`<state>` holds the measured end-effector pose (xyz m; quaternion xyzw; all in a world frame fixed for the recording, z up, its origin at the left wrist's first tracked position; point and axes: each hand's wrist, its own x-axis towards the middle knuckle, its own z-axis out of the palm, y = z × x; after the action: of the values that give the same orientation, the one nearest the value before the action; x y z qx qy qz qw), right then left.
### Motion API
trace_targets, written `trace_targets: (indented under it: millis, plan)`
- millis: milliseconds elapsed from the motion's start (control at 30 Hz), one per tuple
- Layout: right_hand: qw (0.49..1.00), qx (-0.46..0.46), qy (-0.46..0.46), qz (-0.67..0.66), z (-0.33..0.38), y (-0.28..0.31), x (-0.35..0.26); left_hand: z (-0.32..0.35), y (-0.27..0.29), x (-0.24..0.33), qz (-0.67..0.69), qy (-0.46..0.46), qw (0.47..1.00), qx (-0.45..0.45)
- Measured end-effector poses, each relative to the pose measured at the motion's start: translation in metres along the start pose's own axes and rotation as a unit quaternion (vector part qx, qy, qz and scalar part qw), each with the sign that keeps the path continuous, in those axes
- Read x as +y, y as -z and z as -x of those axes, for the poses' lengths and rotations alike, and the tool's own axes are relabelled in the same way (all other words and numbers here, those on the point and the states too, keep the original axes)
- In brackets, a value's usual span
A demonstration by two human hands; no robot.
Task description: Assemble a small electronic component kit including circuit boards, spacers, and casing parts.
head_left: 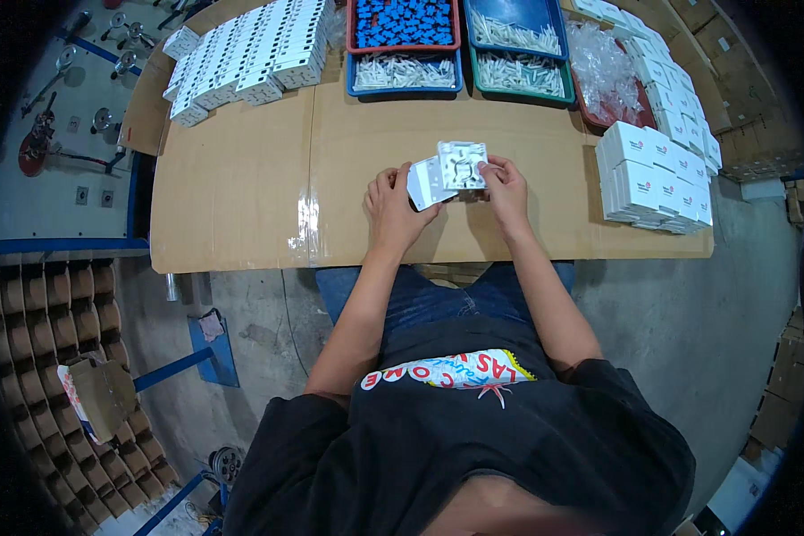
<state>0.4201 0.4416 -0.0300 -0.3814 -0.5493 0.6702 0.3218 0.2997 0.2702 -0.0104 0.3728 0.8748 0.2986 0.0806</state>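
Over the cardboard-covered table point(241, 196), near its front edge, both my hands are close together. My left hand point(391, 204) is closed around a small white box point(426, 184), which is tilted. My right hand point(506, 189) grips a square white piece with a shiny, clear-looking surface point(462, 161), thumb on its face and fingers at its right edge. This piece overlaps the right part of the white box. Whether the two touch, I cannot tell. A dark shadow or part beneath the square piece is too small to make out.
Rows of white boxes point(250, 58) stand at the back left. Trays hold blue pieces point(404, 22) and white slender pieces point(402, 71). Clear plastic bags point(601, 71) fill a red tray at the right. Closed white boxes point(652, 179) are stacked along the right edge.
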Motion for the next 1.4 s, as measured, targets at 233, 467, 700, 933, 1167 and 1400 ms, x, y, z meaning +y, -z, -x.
trace_targets:
  millis: [233,467,700,933,1167,1400]
  plan:
    - [0.962,0.063,0.088,0.249,-0.017,0.038,0.005,-0.002,-0.004,-0.02,-0.038,-0.05,0.997,0.042]
    - [0.869,0.085,0.221,0.435,-0.014,0.044,0.001,-0.003,-0.011,-0.026,-0.024,-0.056,0.998,0.031]
    - [0.891,0.038,0.202,0.405,-0.01,0.053,0.009,0.0,-0.019,-0.029,0.017,-0.052,0.995,0.08]
    - [0.822,-0.002,0.311,0.477,0.008,0.043,0.004,0.0,-0.015,-0.01,-0.071,-0.032,0.991,0.112]
    - [0.833,0.012,0.26,0.488,0.003,0.046,0.005,-0.005,-0.02,-0.004,-0.113,-0.013,0.99,0.078]
    - [0.83,0.009,0.257,0.495,0.018,0.041,0.0,0.001,-0.018,-0.008,-0.096,0.017,0.994,0.056]
